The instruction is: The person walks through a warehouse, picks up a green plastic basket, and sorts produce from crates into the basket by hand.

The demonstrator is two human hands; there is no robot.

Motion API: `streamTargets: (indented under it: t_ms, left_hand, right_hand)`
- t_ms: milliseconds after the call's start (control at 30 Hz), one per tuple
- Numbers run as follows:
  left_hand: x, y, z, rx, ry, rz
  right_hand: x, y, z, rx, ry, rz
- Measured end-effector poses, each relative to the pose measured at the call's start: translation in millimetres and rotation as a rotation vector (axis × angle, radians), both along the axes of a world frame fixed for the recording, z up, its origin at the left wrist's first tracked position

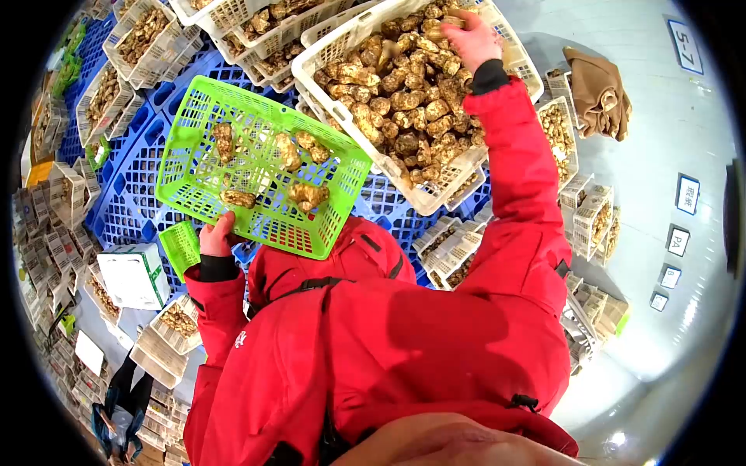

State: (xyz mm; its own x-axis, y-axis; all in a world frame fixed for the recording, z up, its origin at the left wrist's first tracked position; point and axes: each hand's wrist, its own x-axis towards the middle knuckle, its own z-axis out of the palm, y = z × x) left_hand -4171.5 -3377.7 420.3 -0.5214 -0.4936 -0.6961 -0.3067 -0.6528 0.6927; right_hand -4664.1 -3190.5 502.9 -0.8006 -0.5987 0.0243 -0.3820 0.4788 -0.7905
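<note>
My left hand (pixel 217 235) grips the near rim of a green plastic basket (pixel 268 227). Inside the basket lie several brown knobbly roots (pixel 308 196), spread apart. At the upper right, my right hand (pixel 472 39) reaches into a large white crate (pixel 426 203) heaped with the same kind of roots. Its fingers are bent round a pale root (pixel 452 22) near the crate's far side. The basket is tilted and lies close beside the crate's left side.
Blue pallets (pixel 128 167) lie beneath. White crates of roots (pixel 144 46) stand at the upper left and right. A white box (pixel 134 278) is at the lower left, a brown cloth (pixel 598 93) at the right. Another person (pixel 120 419) is far off at the lower left.
</note>
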Motion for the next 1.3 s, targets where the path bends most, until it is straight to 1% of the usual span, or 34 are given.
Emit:
streamTargets:
  t_ms: [67,133,167,200,267,333,400,467,500,600,633,667,733,767,800,867,900,933,1000,1067,1133,1167,1200,1233,1267,1300]
  left_hand:
    - [0.2,-1.5,-1.7,0.014,-0.009,-0.007]
    - [0.3,-1.8,-1.2,0.016,0.015,-0.010]
    - [-0.4,-2.1,0.6,0.024,0.027,-0.012]
    - [-1.1,-2.9,1.4,0.031,0.042,-0.012]
    - [2.6,-3.6,-4.7,0.017,0.004,-0.032]
    - [3.6,-4.5,-5.6,0.013,-0.014,-0.045]
    - [3.1,-3.6,-3.5,0.017,0.002,-0.030]
    - [6.3,-2.9,-5.6,0.028,0.024,-0.031]
    - [7.4,-2.3,-5.5,0.030,0.014,-0.018]
    - [4.2,-1.5,-6.0,0.026,-0.001,0.032]
    - [4.9,-2.1,-7.6,0.042,0.006,0.033]
    - [5.5,-2.5,-7.5,0.041,0.014,0.018]
    - [4.6,-3.1,-3.7,0.036,0.033,-0.014]
    - [0.0,-1.9,-0.4,0.037,0.032,0.003]
    - [0.0,-3.4,-2.4,0.033,0.024,-0.007]
    - [2.2,-5.6,-9.2,0.024,0.008,-0.023]
    - [-5.1,-2.2,3.3,-0.001,-0.040,-0.014]
    - [-5.2,-2.5,3.2,0.009,-0.026,-0.007]
    - [-5.3,-2.5,1.8,0.031,0.002,0.008]
    - [-3.8,-2.6,-4.0,0.021,0.003,0.017]
    - [-3.9,-4.0,-4.0,0.018,0.005,-0.006]
    - [-3.2,-5.6,-7.9,0.025,-0.003,0.005]
    - [-0.2,-7.2,-14.3,0.031,-0.013,0.018]
    - [3.8,-7.6,-18.2,0.040,-0.027,0.031]
    - [5.7,-7.2,-20.0,0.031,-0.026,0.023]
    - [6.4,-6.7,-21.4,0.024,-0.025,0.013]
  right_hand:
    - [57.9,-14.9,24.8,0.085,0.018,0.235]
    - [100.4,-27.6,32.1,-0.081,-0.412,0.559]
    - [86.7,-29.4,12.7,0.035,-0.220,0.577]
    - [73.5,-32.6,14.4,0.276,-0.027,0.484]
    - [21.1,-27.5,-47.3,0.418,0.379,0.297]
    - [19.5,-32.1,-47.6,0.795,0.590,0.408]
    - [16.6,-32.5,-49.4,0.841,0.707,0.471]
    - [12.9,-36.3,-37.0,0.743,0.507,0.320]
    - [9.7,-32.6,-34.1,0.588,0.468,0.253]
    - [13.0,-20.6,-21.2,-0.193,-0.296,0.068]
    - [16.5,-17.7,-17.5,-0.514,-0.534,-0.024]
    - [20.0,-10.0,-11.8,-0.706,-0.744,0.111]
    - [30.6,2.3,-13.6,-0.883,-1.002,0.164]
    - [44.4,-6.1,-5.4,-0.898,-1.057,0.319]
    - [65.8,-10.7,3.9,-0.962,-1.161,0.305]
    - [99.0,-24.0,19.6,-0.963,-1.227,0.248]
    - [112.8,-29.5,20.3,-0.888,-1.134,0.352]
    - [126.0,-33.2,19.9,-0.812,-1.040,0.448]
    - [148.6,-39.1,22.1,-0.555,-0.920,0.485]
    - [165.2,-46.2,24.5,-0.392,-0.906,0.496]
    - [183.3,-57.0,22.1,-0.198,-0.839,0.586]
    - [189.6,-65.4,22.6,-0.025,-0.601,0.717]
    - [185.8,-65.5,32.7,-0.075,-0.319,0.777]
    - [164.6,-67.5,29.7,0.094,-0.080,0.580]
    - [129.7,-67.5,29.5,0.002,0.211,0.462]
    - [85.8,-60.3,18.2,0.144,0.404,0.375]
